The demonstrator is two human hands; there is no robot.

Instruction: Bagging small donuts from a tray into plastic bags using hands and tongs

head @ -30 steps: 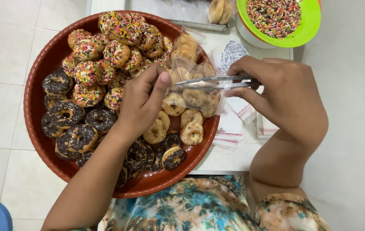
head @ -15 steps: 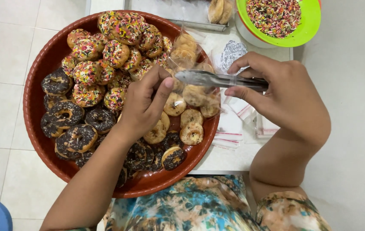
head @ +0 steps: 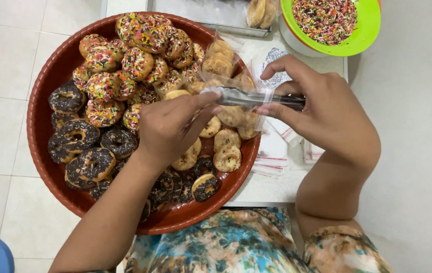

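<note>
Two hands: both mine, meeting over the big red-brown tray (head: 39,126), right above the plain doughnuts.
Right hand (head: 327,108): fingers and thumb pressed together around the dark handle end of the metal tongs (head: 249,97), which lie level and point toward my left.
Tongs: arms squeezed almost flat together; the shiny tip sits at my left fingertips.
Left hand (head: 168,129): thumb and forefinger pinching at the tong tip and the mouth of the clear plastic bag (head: 226,65); the other fingers curl under. Whether they nip bag, metal or both, I cannot tell.
Bag: crinkled, a few plain doughnuts inside, resting on the tray's far right edge just behind the tongs.
Plain doughnuts (head: 226,151): loose on the tray, directly under my hands.
Sprinkled doughnuts (head: 130,55): heaped at the far side of the tray.
Chocolate doughnuts (head: 82,149): along the left and near side.
Green bowl (head: 365,30): top right, full of coloured sprinkles, well apart from my hands.
</note>
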